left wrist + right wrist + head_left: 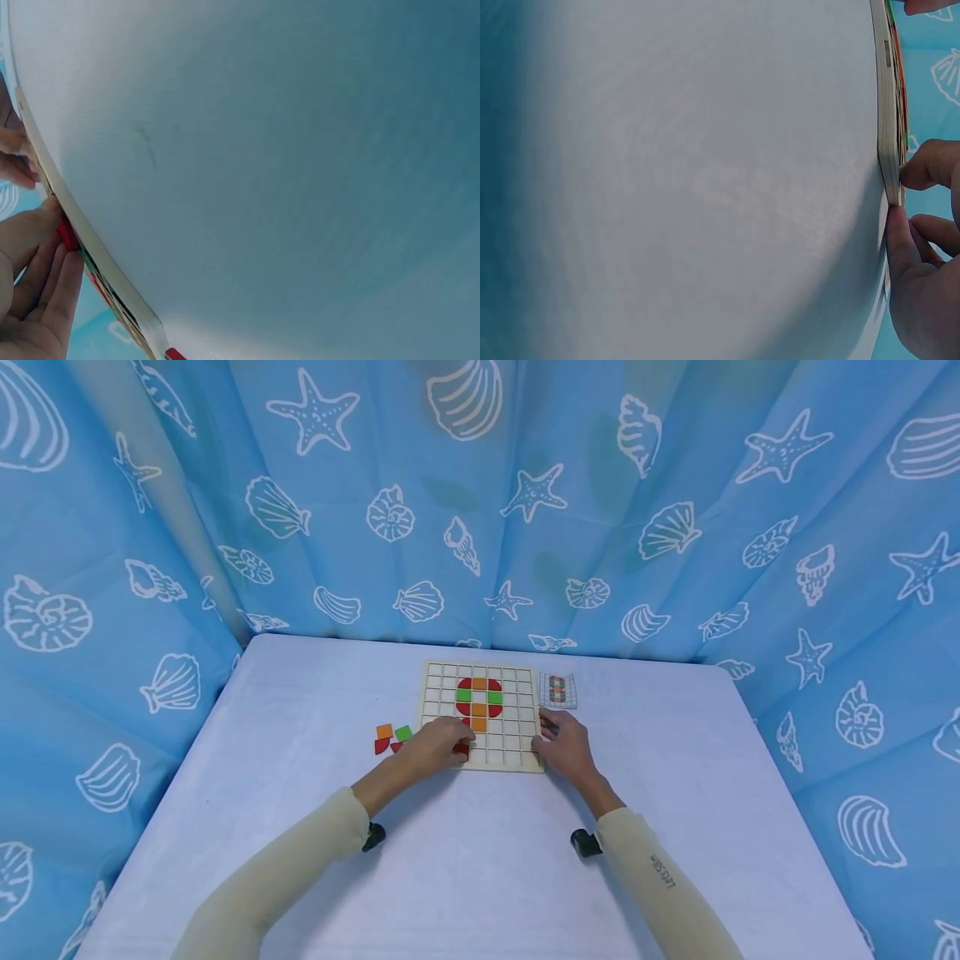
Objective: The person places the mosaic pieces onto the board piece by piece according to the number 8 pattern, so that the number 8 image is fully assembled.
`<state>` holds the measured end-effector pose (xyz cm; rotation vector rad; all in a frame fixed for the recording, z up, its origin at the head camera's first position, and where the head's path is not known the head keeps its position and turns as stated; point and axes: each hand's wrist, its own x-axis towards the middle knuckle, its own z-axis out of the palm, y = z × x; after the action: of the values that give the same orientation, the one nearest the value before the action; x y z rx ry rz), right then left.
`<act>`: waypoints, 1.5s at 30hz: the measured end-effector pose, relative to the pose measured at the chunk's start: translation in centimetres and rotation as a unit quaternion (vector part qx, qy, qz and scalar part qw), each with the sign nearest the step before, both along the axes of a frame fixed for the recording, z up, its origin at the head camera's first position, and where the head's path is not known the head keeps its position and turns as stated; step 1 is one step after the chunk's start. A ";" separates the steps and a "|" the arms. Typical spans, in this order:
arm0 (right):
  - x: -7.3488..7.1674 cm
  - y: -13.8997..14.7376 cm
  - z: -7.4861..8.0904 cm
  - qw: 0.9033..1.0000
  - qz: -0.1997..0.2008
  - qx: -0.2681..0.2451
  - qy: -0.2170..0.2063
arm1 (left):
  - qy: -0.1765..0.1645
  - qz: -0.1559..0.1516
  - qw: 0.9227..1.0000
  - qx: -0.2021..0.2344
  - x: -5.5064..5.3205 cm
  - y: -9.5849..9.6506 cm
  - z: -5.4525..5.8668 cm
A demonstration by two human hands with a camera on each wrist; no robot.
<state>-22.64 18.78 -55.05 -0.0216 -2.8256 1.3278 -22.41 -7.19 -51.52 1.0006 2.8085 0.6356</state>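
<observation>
A square wooden grid board [506,758] lies on the table, with red, orange and green pieces set in its cells. Over its lower left part, my left hand [431,748] pinches a red piece [67,234] between thumb and fingers. The piece is partly hidden by the fingers. My right hand [567,745] grips the board's right edge near the lower corner, its thumb and fingers touching the edge in the right wrist view. Left of the board lie loose pieces, among them an orange square [385,731] and a green square [403,733].
A small pattern card [558,691] lies beside the board's upper right side. The white table [480,877] is bordered by a blue curtain [465,510] with shell and starfish prints. Black wrist devices [585,843] sit under both forearms.
</observation>
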 end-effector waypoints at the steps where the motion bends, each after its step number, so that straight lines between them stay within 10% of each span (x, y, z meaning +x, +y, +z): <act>1: 0.0 0.0 0.0 1.000 0.000 -0.001 0.000 | 0.001 -0.001 1.000 -0.001 0.0 0.0 0.0; 17: 0.2 -0.1 0.1 1.000 -0.003 0.000 0.002 | -0.035 -0.010 0.999 0.025 0.0 -0.5 0.3; 26: 0.2 -0.2 0.2 1.000 -0.003 0.001 -0.001 | -0.074 0.058 0.995 0.029 -1.7 -4.0 2.4; 35: 0.1 -0.2 0.1 1.000 -0.005 0.005 -0.005 | -0.098 0.129 0.987 -0.015 -3.3 -9.5 1.8; 45: 0.0 -0.2 0.0 1.000 -0.003 0.006 0.001 | -0.110 0.146 0.983 -0.019 -3.3 -11.0 0.6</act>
<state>-22.62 18.63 -55.03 -0.0281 -2.8304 1.3085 -25.67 -18.23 -50.93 0.4778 2.7757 0.6710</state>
